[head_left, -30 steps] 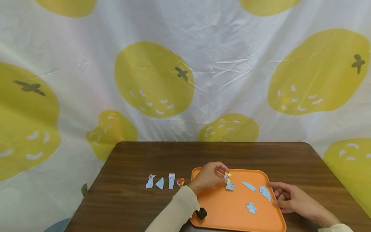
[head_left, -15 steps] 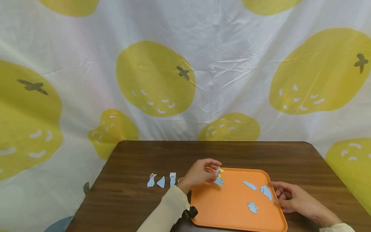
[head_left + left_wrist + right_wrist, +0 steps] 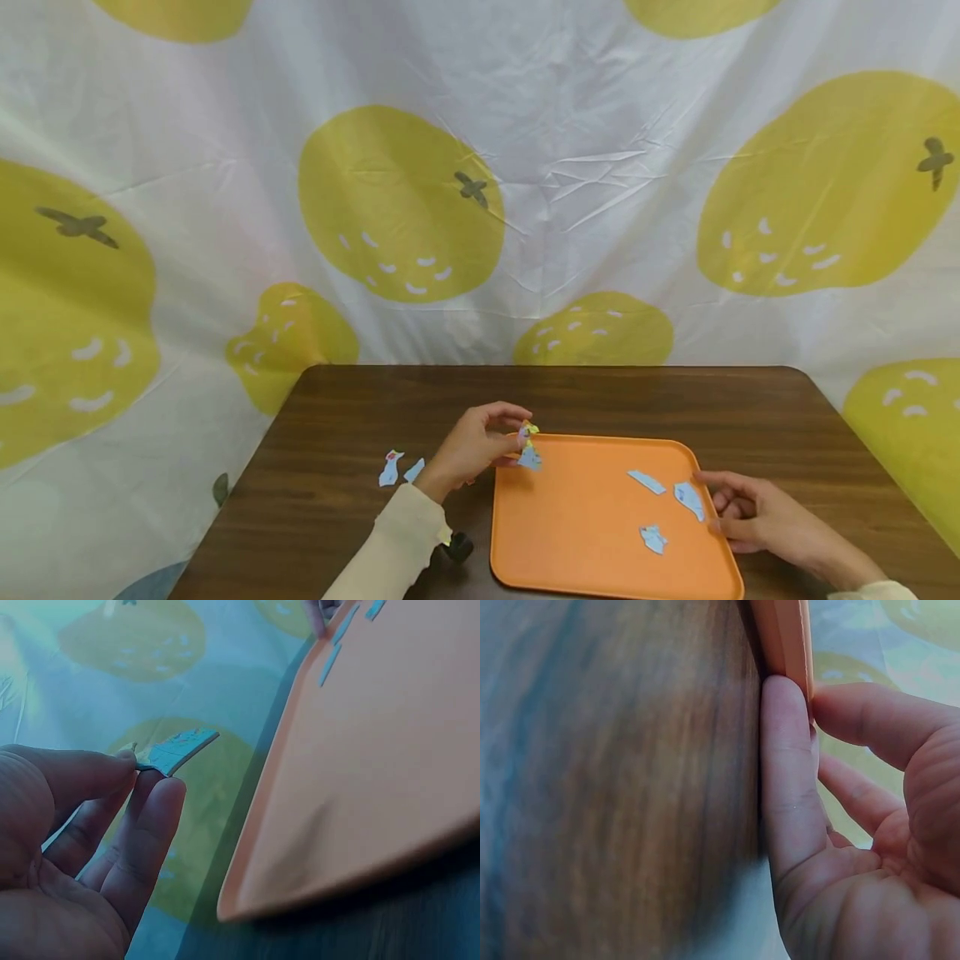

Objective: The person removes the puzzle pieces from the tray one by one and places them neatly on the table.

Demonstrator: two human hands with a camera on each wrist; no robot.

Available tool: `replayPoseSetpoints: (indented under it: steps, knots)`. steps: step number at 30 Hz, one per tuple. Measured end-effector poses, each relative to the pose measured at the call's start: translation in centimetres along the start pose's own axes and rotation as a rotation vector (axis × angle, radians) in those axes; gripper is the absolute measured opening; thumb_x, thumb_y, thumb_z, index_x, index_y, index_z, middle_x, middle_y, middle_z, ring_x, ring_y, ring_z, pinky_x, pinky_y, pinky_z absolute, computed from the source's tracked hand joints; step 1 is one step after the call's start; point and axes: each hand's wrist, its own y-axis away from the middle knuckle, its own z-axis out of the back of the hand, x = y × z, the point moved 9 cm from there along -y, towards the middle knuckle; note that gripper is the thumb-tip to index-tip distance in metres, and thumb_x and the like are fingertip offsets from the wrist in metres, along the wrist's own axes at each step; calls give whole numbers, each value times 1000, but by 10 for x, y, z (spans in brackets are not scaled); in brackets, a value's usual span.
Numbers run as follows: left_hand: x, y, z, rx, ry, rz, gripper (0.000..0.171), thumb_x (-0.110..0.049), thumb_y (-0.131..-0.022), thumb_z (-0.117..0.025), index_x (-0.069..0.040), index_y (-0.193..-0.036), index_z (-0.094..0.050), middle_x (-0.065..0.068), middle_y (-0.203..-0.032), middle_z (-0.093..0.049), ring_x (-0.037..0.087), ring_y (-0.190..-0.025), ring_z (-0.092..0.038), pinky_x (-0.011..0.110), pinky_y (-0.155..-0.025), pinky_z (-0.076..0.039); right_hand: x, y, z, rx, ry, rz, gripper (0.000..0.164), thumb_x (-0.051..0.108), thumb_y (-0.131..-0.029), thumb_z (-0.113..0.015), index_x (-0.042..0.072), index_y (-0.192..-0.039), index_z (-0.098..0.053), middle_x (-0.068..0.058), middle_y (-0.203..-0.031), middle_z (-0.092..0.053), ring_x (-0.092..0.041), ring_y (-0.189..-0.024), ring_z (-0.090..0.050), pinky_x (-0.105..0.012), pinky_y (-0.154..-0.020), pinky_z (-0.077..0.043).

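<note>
Far left on the table (image 3: pixel 315 492): two pale-blue paper scraps (image 3: pixel 399 470) lying flat, just left of the left hand (image 3: pixel 474 444). Left hand raised over the tray's left rim, thumb and fingertips pinching a small blue-and-yellow paper piece (image 3: pixel 528 444); in the left wrist view, same paper piece (image 3: pixel 177 750) clamped between thumb and index tip, sticking out toward the orange tray (image 3: pixel 375 765), clear of the tray surface. Orange tray (image 3: pixel 585 525) flat on the table, near centre-right. Three more blue scraps (image 3: pixel 660 504) lying in the tray's right half, well apart from the held piece, just left of the right hand (image 3: pixel 757 517). Right hand at the tray's right rim, fingers loosely bent; right wrist view: thumb and index pinching the tray edge (image 3: pixel 786 637), remaining fingers relaxed, holding no paper.
</note>
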Motion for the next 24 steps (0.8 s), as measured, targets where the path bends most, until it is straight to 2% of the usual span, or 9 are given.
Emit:
replayPoseSetpoints:
  steps: [7,14,20,24]
  knots:
    - [-1,14,31,-56,-60,9,33,-10,-98,-76,-16,-131,-71,10,-119,-70,18,-83,-75,49,-81,-65,-1,0,0,7,1,0,72,13,-104,-68,-12,-158,-29,-11,-111,-55,-8,-89,-61,-39,-75,-64]
    - [3,28,64,-124,-42,18,37,-7,-97,-76,-8,-133,-68,13,-116,-70,16,-81,-74,40,-76,-65,0,-1,0,-7,20,5,72,14,-103,-69,-12,-158,-31,-11,-109,-55,-7,-86,-60,-37,-71,-64]
    - [7,46,92,-184,-108,9,38,-8,-97,-75,-6,-134,-67,16,-116,-71,15,-83,-74,40,-79,-65,2,-1,1,-21,38,22,72,14,-102,-71,-10,-158,-33,-10,-109,-55,-6,-84,-60,-38,-71,-64]
    - [14,56,110,-209,-132,4,40,-7,-98,-74,-4,-137,-64,24,-122,-71,14,-86,-74,37,-79,-63,2,0,2,-22,34,27,72,14,-102,-71,-10,-158,-32,-10,-108,-55,-5,-84,-60,-38,-71,-64]
